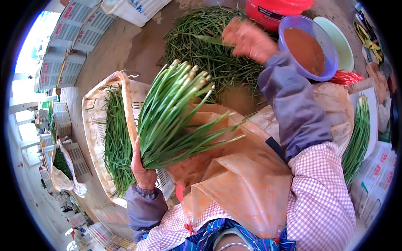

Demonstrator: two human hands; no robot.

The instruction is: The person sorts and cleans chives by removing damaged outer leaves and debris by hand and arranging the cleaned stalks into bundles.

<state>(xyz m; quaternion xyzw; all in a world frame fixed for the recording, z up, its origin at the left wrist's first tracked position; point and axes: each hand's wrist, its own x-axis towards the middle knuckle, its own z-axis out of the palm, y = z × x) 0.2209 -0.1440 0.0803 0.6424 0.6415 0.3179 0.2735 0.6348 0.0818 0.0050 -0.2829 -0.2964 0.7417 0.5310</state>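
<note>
My left hand [144, 170] is closed around the lower part of a thick bunch of green chives [167, 121]. The pale stem ends point up and away, and some stalks splay out to the right over the brown plastic apron [238, 180] on my lap. My right hand [250, 39], smeared by motion, is out over a loose heap of green leaves and stalks [192, 39] on the floor. Its fingers are too blurred to tell whether they hold anything. Left of the bunch stands a white plastic crate [93, 125] with more chives [115, 142] in it.
At the upper right are a purple basin [331, 39] of brown water, a pale green basin [341, 44] and a red bucket [266, 16]. Another chive bundle [359, 138] lies at the far right. Printed cartons [69, 29] stand at the upper left.
</note>
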